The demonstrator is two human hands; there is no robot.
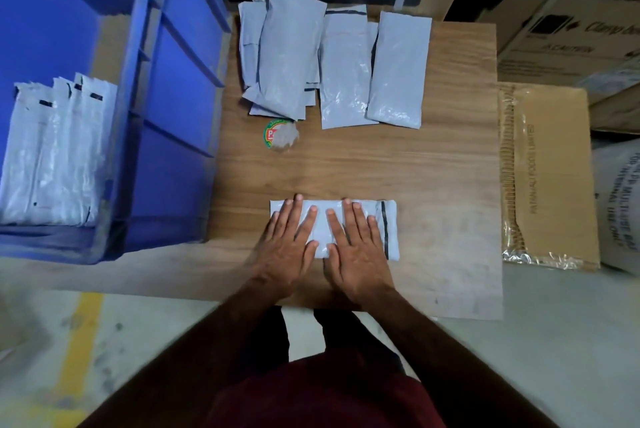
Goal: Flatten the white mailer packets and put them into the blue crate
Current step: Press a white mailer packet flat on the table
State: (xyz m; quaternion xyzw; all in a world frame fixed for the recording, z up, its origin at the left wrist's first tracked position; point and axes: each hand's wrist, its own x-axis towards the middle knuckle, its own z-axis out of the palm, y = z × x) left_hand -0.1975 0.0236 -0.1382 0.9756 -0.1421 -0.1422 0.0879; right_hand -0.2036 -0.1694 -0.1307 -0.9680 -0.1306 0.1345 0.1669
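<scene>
Flattening in hand: blue crate (pixel 166 88) at left of frame, several flattened packets (pixel 52 157) already standing inside. Wooden tabletop (pixel 433 164) at centre. Loose pile of waiting mailers (pixel 332 67) at upper centre. Lower centre, one white mailer packet (pixel 389 230) lying crosswise, near the front edge. Left hand (pixel 289 244) and right hand (pixel 353 247) side by side, each grip open, fingers straight, pressing down, clasping nothing. Next, probably: smoothing outward, then lifting leftward into the crate.
</scene>
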